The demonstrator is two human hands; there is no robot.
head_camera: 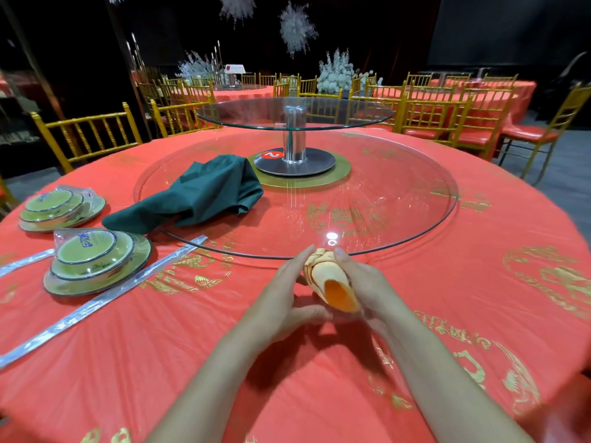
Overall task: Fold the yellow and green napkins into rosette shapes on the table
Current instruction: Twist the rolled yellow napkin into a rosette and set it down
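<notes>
Bare left grip point(283, 300), bare right grip point(367, 282), bare forearms point(204, 382)

Dark walls point(511, 27), gold chairs point(88, 137), red tables point(489, 91)

Base of yellow napkin point(332, 276) hidden between left hand point(284, 298) and right hand point(371, 286); right fingers point(344, 262) mostly behind the cloth. Long wrapped packet point(96, 303) cut off at left edge. Print on wrapped bowl set point(94, 254) too small to read. Lower right corner blurred.
</notes>
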